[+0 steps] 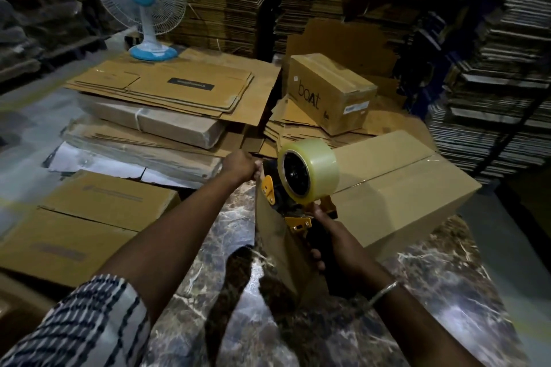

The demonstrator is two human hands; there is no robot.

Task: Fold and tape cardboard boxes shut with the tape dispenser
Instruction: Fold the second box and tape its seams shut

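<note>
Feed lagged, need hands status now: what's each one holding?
Left hand: pinching the tape strip.
Right hand: gripping the dispenser handle.

Two bare forearms in shot. Loose white sleeve with dark woven stripes (89, 319) bunched above the left elbow. Thin silver metal bangle (384, 290) circling the right wrist.
</note>
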